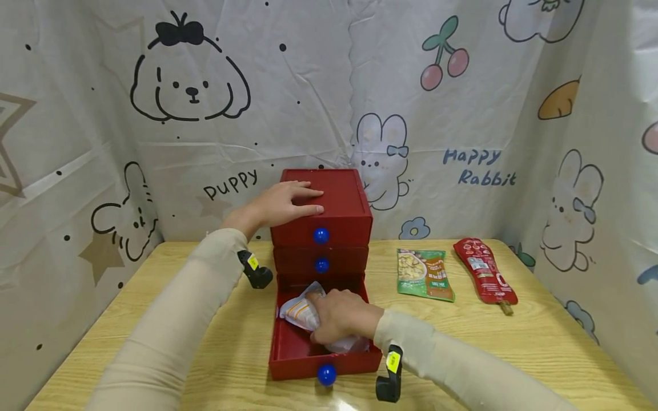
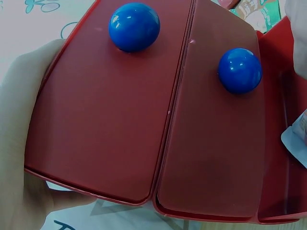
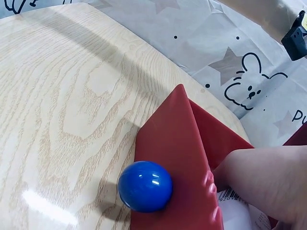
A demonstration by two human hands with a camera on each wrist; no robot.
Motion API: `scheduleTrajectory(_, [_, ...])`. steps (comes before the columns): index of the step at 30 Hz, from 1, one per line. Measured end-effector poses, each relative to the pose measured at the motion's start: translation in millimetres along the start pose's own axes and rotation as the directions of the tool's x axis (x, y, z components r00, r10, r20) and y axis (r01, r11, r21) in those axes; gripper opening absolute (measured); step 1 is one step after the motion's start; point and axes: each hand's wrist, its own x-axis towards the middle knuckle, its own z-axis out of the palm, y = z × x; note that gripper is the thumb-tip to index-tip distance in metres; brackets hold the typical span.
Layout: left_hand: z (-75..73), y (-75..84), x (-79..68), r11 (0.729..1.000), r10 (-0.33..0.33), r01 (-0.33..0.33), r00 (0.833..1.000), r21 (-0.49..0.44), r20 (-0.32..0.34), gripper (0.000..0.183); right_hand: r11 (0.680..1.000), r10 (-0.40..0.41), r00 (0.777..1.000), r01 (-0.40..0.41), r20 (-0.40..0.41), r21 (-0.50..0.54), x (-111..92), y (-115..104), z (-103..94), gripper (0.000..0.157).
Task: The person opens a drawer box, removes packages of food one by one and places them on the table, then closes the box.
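A red drawer cabinet [image 1: 321,228] with blue ball knobs stands on the table, its bottom drawer [image 1: 298,365] pulled out. My left hand [image 1: 280,202] rests on the cabinet's top with fingers extended; the left wrist view shows it along the cabinet's edge, beside the top drawer front [image 2: 105,110]. Inside the bottom drawer, my right hand [image 1: 341,314] grips a white packet with orange stripes [image 1: 300,313], its fingers partly hidden. White packaging [image 1: 349,344] also shows beneath that hand. A barcode is visible on white packaging [image 3: 235,211] in the right wrist view.
Right of the cabinet, a green and brown food packet [image 1: 425,274] lies on the wooden table [image 1: 221,342]. Farther right is a red pouch [image 1: 483,271] with a capped end. A printed cloth [image 1: 288,85] hangs behind and at the sides.
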Motion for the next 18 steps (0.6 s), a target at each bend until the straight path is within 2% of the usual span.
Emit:
scheduleTrajectory(8, [1.5, -0.1, 0.2, 1.000, -0.006, 0.006, 1.000, -0.007, -0.005, 0.064, 1.000, 0.002, 1.000, -0.002, -0.026, -0.006, 0.0, 2.6, -1.6, 0.068])
scheduleTrajectory(18, [0.7, 1.7, -0.5, 1.000, -0.005, 0.005, 1.000, -0.009, -0.006, 0.063, 1.000, -0.024, 0.999, 0.024, -0.036, -0.002, -2.5, 7.0, -9.3, 0.061])
